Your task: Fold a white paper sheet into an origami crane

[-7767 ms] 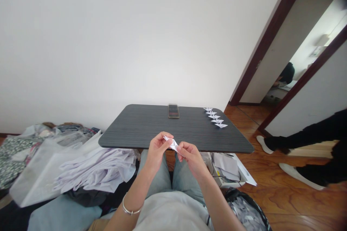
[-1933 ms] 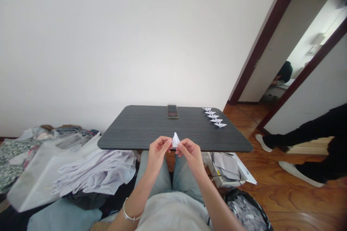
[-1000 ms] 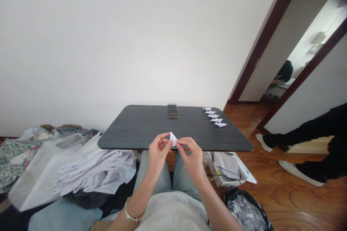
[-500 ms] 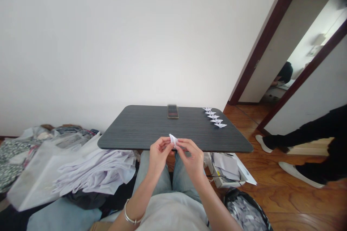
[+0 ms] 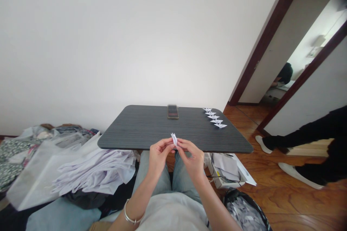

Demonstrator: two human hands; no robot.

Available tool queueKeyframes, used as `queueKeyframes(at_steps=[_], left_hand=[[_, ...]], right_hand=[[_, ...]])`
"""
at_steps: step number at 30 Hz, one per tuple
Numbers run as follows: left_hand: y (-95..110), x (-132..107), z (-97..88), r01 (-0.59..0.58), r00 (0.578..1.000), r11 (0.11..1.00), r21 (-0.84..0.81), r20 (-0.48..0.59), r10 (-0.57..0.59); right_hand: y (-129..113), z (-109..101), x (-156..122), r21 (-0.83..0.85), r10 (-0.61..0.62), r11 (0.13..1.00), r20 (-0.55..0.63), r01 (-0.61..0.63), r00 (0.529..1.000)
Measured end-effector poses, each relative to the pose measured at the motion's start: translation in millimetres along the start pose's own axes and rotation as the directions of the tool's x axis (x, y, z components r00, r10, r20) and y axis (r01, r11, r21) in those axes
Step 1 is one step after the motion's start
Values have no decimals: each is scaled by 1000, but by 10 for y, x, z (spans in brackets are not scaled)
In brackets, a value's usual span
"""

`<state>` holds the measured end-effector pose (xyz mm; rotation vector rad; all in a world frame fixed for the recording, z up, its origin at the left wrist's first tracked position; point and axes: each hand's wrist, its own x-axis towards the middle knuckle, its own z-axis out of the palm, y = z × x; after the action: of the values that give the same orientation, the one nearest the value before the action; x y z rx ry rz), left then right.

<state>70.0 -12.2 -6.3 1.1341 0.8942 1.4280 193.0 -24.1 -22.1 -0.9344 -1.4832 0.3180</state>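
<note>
Both of my hands are raised just in front of the table's near edge. My left hand (image 5: 159,156) and my right hand (image 5: 192,156) pinch a small folded white paper (image 5: 174,139) between their fingertips, and its narrow tip points up. My fingers hide its lower part. A silver bangle (image 5: 130,213) circles my left wrist. Several small white origami cranes (image 5: 214,118) stand in a slanted row at the table's far right, out of reach of my fingers.
A dark wood-grain table (image 5: 135,130) holds a phone (image 5: 172,111) at its far edge. Plastic bags and white cloth (image 5: 94,169) lie left; papers (image 5: 225,168) and a black bag (image 5: 245,211) lie right. A person's legs (image 5: 311,153) stand right; another person (image 5: 284,74) is beyond the doorway.
The paper has gone from a wider pointed shape to a narrow upright fold. My hands have come slightly closer together. The cranes and phone have not moved.
</note>
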Motion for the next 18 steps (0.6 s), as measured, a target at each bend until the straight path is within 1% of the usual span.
queueKeyframes(at_steps=[5,8,12,15,18], left_hand=[[5,-14,19,5,1000,1000,-8,5,-5],[4,-8,28,-28,999,1000,0,18,28],[0,21,23,-78,997,995,56,17,77],[-7,36,19,-83,996,992,93,19,82],[-21,35,24,-90,996,988,124,8,89]], right_hand=[[-9,6,9,6,12,1000,-6,-12,1000],[-3,21,4,-2,0,1000,-15,0,1000],[19,54,-15,-31,-10,999,-46,8,999],[35,78,-31,-41,30,999,-66,-33,997],[41,98,-38,7,107,994,-73,-107,992]])
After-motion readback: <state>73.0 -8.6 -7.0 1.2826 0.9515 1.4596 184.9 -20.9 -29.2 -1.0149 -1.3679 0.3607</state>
